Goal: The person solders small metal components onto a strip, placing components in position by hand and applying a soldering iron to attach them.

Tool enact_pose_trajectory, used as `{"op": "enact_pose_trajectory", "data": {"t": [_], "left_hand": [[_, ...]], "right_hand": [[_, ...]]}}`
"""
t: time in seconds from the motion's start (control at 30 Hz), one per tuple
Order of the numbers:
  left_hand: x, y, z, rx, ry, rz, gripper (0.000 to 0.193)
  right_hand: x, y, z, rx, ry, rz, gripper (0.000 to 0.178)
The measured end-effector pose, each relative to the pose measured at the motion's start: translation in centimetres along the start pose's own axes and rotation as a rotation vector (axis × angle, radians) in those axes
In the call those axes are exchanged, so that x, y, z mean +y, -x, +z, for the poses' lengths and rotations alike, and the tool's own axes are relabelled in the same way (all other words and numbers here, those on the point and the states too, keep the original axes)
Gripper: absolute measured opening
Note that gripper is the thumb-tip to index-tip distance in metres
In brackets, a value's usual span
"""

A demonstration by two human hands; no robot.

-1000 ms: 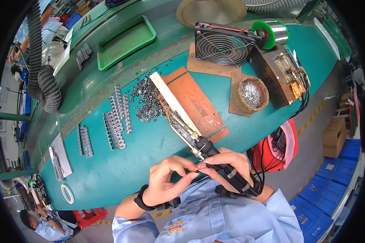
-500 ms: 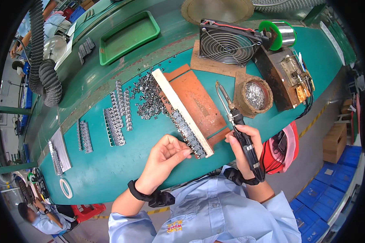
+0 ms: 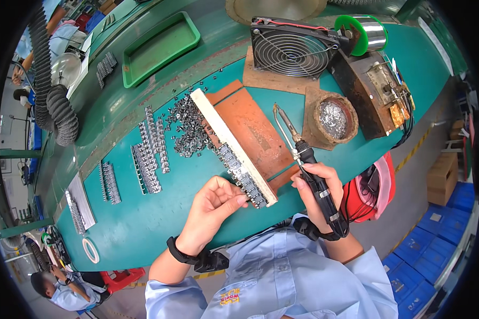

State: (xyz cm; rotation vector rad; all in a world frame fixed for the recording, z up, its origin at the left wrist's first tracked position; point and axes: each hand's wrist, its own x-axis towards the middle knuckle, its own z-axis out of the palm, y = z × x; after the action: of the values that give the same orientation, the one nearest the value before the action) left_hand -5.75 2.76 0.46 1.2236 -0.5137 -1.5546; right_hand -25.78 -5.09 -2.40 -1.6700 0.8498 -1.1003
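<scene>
From here, the right hand (image 3: 310,199) has its grip wrapped round the soldering iron (image 3: 318,186), with the tip away from the parts. The left hand (image 3: 210,207) pinches its thumb and finger by the near end of the row of little metal parts (image 3: 241,176); I can't tell if it holds one. The row lies along the white bar (image 3: 228,137) on the desk (image 3: 186,175). It looks like a lining-up step; the next touch would need a steady tip.

The left hand (image 3: 212,207) curls its fingers (image 3: 222,185) toward the thumb (image 3: 233,204), while the right hand (image 3: 318,195) grips.
</scene>
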Motion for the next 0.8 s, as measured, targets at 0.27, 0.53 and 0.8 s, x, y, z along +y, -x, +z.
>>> {"op": "enact_pose_trajectory", "data": {"t": [0.27, 0.53, 0.8], "left_hand": [[0.01, -0.12, 0.05, 0.006, -0.025, -0.002, 0.019], [-0.13, -0.23, 0.12, 0.002, 0.008, -0.012, 0.018], [0.12, -0.15, 0.07, 0.006, 0.032, -0.055, 0.018]], "right_hand": [[0.03, 0.02, -0.09, -0.008, 0.006, -0.005, 0.028], [-0.03, -0.06, -0.19, -0.02, 0.02, -0.01, 0.029], [0.13, 0.09, -0.29, -0.022, 0.053, -0.015, 0.029]]}}
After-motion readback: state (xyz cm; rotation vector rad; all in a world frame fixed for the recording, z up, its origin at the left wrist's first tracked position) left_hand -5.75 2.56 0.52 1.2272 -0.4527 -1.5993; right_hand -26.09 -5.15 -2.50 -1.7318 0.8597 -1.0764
